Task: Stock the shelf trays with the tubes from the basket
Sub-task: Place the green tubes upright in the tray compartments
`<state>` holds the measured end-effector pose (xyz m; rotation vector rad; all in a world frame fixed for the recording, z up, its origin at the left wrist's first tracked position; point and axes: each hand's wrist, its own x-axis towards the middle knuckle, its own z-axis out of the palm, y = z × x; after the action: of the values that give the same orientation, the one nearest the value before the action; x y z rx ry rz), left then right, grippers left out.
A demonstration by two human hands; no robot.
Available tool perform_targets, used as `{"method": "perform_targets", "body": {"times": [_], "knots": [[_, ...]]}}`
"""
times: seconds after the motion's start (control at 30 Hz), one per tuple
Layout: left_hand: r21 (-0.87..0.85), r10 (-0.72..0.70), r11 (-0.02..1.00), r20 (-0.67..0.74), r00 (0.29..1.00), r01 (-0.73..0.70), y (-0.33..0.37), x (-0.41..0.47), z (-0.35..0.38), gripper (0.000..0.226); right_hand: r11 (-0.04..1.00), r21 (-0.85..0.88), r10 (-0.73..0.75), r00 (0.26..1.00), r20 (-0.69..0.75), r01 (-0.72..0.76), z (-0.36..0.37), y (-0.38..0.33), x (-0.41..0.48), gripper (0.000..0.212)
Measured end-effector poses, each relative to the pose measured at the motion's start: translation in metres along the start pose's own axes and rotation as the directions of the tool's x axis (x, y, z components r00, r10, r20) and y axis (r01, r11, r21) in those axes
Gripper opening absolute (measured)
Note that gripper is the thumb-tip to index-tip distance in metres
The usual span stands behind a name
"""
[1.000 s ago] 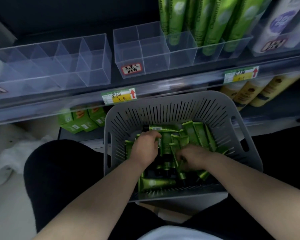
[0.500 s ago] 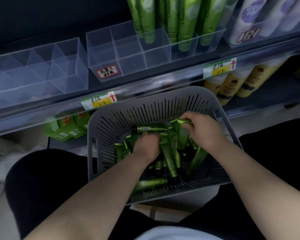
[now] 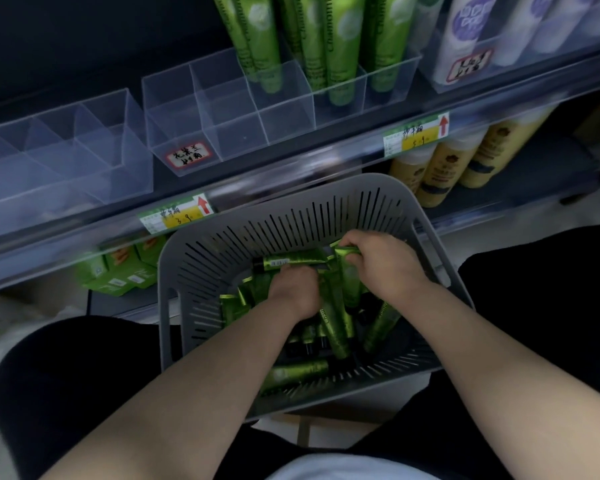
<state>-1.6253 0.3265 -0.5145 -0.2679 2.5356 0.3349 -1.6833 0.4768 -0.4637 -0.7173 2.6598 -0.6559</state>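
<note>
The right hand (image 3: 381, 263) has risen from low in the pile to its far right side, and the view has swung slightly left. The left hand (image 3: 297, 292) stays in the middle of the pile.

The right hand's fingers are curled round the flat crimped end of a green tube (image 3: 349, 251), gripping it just above the others. The left hand is knuckles up, with its fingers bent down among the tubes (image 3: 336, 337). They are hidden there, so whether it holds anything cannot be told.

The tubes lie jumbled in a grey slotted basket (image 3: 326, 188) between the person's dark-clad knees, in front of the shelf.

Beyond it, on the shelf, stand two clear divided trays (image 3: 229, 112). The left tray's compartments and the left ones of the middle tray hold nothing. Tall green tubes (image 3: 333, 46) stand in the right ones. Yellow price tags (image 3: 179, 216) sit on the shelf edge. Below the shelf are yellow bottles (image 3: 440, 168) to the right and green boxes (image 3: 118, 275) to the left.
</note>
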Motion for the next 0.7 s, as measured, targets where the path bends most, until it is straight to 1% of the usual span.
{"method": "perform_targets", "body": {"times": [0.07,0.13,0.2,0.27,0.33,0.4,0.47,0.5,0.6,0.67,0.7], "knots": [[-0.114,-0.027,0.993,0.043,0.999,0.032,-0.004,-0.001,-0.003,0.020,1.000,-0.007,0.004,1.000,0.004,-0.004,0.000,-0.001,-0.001,0.020],[-0.172,-0.024,0.985,0.014,1.000,0.026,-0.008,-0.004,-0.005,0.022,1.000,-0.015,0.003,1.000,0.011,-0.003,-0.001,-0.003,-0.003,0.020],[-0.233,0.026,0.972,-0.026,0.999,-0.032,-0.009,-0.011,-0.005,0.021,1.000,-0.013,-0.015,1.000,0.010,0.015,-0.003,-0.006,-0.006,0.019],[-0.304,0.102,0.945,-0.070,0.992,-0.119,-0.010,-0.022,-0.006,0.018,0.999,-0.016,-0.043,0.999,-0.013,0.042,-0.009,-0.010,-0.008,0.017],[-0.327,0.153,0.922,-0.183,0.971,-0.207,-0.013,-0.034,-0.014,0.013,0.997,-0.026,-0.068,0.996,-0.057,0.067,-0.018,-0.016,-0.009,0.018],[-0.320,0.157,0.910,-0.325,0.932,-0.265,-0.017,-0.044,-0.033,0.009,0.995,-0.043,-0.097,0.990,-0.105,0.093,-0.030,-0.025,-0.008,0.020],[-0.332,0.123,0.893,-0.467,0.876,-0.302,-0.021,-0.052,-0.061,0.009,0.990,-0.068,-0.135,0.981,-0.142,0.126,-0.044,-0.035,-0.006,0.021],[-0.340,0.100,0.882,-0.541,0.835,-0.326,-0.022,-0.056,-0.078,0.009,0.986,-0.085,-0.156,0.975,-0.158,0.144,-0.053,-0.040,-0.004,0.022],[-0.293,0.059,0.866,-0.745,0.665,-0.405,-0.025,-0.071,-0.121,0.012,0.979,-0.094,-0.200,0.956,-0.216,0.183,-0.082,-0.061,-0.001,0.023],[-0.266,0.054,0.845,-0.821,0.568,-0.465,-0.028,-0.079,-0.148,0.012,0.975,-0.073,-0.223,0.935,-0.277,0.211,-0.102,-0.076,0.003,0.023],[-0.272,0.048,0.827,-0.838,0.544,-0.492,-0.031,-0.083,-0.161,0.011,0.973,-0.065,-0.230,0.923,-0.307,0.221,-0.111,-0.083,0.006,0.022]]}}
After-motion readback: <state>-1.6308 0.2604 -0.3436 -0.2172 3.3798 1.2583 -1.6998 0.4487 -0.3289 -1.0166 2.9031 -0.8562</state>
